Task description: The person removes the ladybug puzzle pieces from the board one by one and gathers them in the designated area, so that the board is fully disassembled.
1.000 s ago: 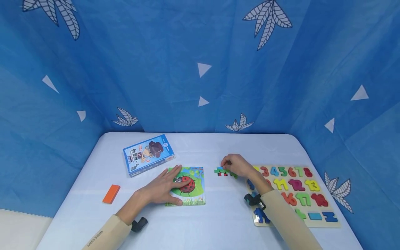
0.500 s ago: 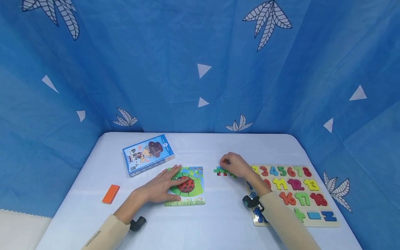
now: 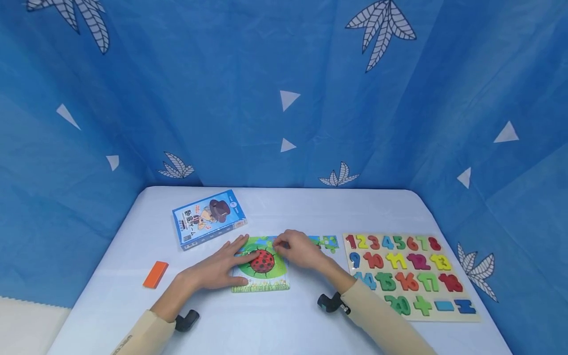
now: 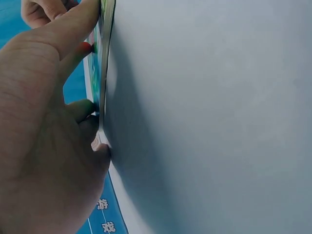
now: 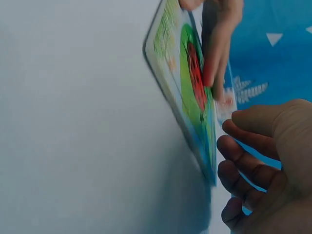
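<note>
Head view: white worktop (image 3: 262,325), blue patterned cloth (image 3: 239,113) behind.

Item: square ladybug picture puzzle (image 3: 265,270), red insect on a green ground, flat on the worktop between the two hands.

Item: left hand (image 3: 213,266), fingers spread wide and straight, resting across the puzzle's left part; one fingertip lies on the ladybug. Left wrist view shows the thumb against the puzzle's edge.

Item: right hand (image 3: 302,250), at the puzzle's upper right corner, thumb and forefinger brought close together, gap narrow. Right wrist view shows the fingers curved beside the board; whether a piece sits between the tips cannot be told.

Item: loose green-and-blue puzzle pieces (image 3: 330,242), just right of the puzzle, partly behind the right hand.

Item: blue rectangular card box (image 3: 210,219), tilted, above the left hand. Cartoon figure in a brown hat; dark lettering appears to read 卧底ゲーム; smaller print illegible. Left wrist view gives two white characters, apparently 游戏.

Item: pale number board (image 3: 470,276), right side, bearing coloured numerals; legible 1 to 18, 20, a plus and a minus. Right beige sleeve (image 3: 383,318) covers its lower left corner.

Item: orange rectangular block (image 3: 156,274), left of the left hand.

Item: left beige sleeve (image 3: 146,333), dark lettering, unreadable.
</note>
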Available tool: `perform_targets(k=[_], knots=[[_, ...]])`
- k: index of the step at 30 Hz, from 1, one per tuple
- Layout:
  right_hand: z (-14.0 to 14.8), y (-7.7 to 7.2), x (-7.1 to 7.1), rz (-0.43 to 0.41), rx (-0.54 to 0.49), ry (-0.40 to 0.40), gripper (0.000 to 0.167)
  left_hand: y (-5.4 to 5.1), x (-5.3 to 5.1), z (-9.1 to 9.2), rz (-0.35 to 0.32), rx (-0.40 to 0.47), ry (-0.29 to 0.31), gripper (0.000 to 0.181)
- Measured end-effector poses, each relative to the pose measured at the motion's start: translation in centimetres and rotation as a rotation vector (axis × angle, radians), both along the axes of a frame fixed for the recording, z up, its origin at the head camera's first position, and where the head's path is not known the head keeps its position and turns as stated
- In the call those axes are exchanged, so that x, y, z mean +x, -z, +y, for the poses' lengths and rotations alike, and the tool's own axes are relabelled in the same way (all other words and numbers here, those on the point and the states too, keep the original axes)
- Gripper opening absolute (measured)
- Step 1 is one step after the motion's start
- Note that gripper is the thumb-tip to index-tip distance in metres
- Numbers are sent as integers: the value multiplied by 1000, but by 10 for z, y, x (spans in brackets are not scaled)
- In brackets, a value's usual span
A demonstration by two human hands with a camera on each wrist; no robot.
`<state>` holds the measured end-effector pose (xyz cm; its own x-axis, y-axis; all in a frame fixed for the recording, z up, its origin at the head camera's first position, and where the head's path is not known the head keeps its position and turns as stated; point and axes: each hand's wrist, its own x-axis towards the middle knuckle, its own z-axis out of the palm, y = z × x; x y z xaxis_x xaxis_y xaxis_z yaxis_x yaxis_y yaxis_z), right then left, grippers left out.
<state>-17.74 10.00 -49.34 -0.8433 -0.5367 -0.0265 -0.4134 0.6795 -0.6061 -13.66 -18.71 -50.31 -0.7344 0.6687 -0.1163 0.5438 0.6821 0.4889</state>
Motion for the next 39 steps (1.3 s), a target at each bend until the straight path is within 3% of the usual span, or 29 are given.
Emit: perform_targets(k=[5,11,23,39], knots=[[-26,3,3,46,84,-88,19,0,-1,0,19,18,16,70],[-42,8,9,111,183,-116,28,4,2,1,39,3,30,69],[-47,8,11,118,200,-94,29,5,1,1,57,1,31,70],[-49,6,14,85,143,-56,28,6,-3,0,90,-5,30,71]])
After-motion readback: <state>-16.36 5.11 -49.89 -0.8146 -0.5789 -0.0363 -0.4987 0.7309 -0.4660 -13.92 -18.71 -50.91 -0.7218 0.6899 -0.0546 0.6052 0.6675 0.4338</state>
